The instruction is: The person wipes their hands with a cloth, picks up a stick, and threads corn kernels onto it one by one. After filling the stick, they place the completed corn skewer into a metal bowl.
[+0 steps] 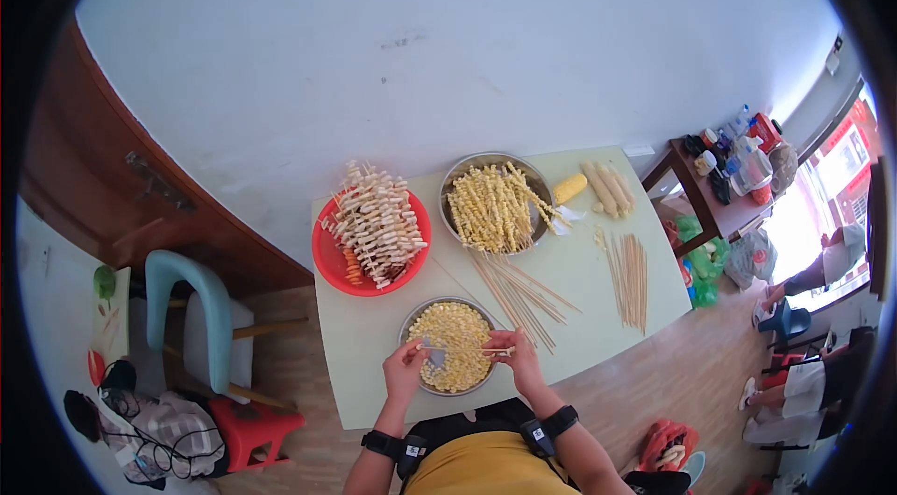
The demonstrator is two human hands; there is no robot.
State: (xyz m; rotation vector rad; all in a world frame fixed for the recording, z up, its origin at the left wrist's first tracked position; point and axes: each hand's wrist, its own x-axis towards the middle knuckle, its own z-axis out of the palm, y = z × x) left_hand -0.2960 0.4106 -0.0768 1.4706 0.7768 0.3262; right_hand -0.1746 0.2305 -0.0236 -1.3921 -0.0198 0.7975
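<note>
At a pale green table (pixel 374 374), a red basin (pixel 329 263) of loaded skewers and a steel bowl of corn skewers (pixel 492 205) sit at the far side, out of the working space. Loose bamboo sticks (pixel 523 289) lie within reach. Over the near bowl of corn pieces (pixel 453 355), the left hand (pixel 404 366) and right hand (pixel 516 357) pinch a skewer (pixel 462 348) level at either end, fingers closed on it.

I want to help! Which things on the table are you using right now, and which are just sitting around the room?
In use: skewer held by left hand and right hand; corn-piece bowl; spare skewers.

Lying about: blue chair; red stool; bottles on side table.
</note>
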